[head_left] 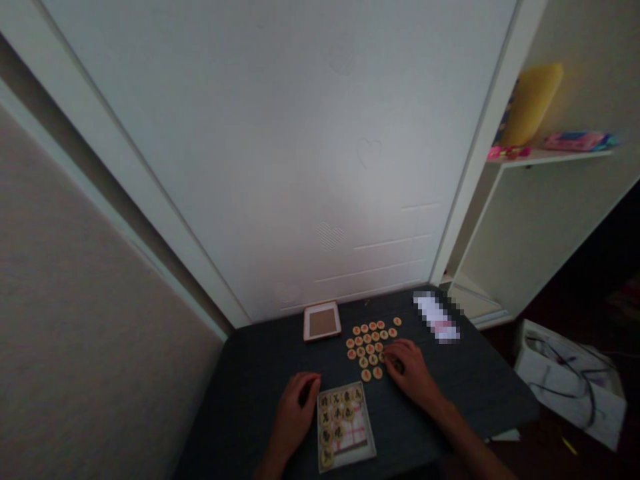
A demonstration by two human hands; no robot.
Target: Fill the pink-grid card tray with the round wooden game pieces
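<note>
Round wooden Chinese chess pieces (370, 338) lie in loose rows on the dark table, most with red characters. My right hand (413, 373) is at the right side of these rows, its fingers curled and their tips closed on a piece (383, 357) at the edge. My left hand (297, 408) rests by the upper left corner of a shallow box (371, 437). Its thumb and fingers come together; whether anything is between them is hidden. Inside the box, several black-character pieces (336, 415) fill the top and left, over a red-lined sheet (356, 430).
A box lid (322, 321) with a brown centre lies at the table's back edge, near the white panel (300, 167). A blurred-out white item (436, 317) is at the back right. To the right of the table (240, 400), a white box (570, 387) holds cables.
</note>
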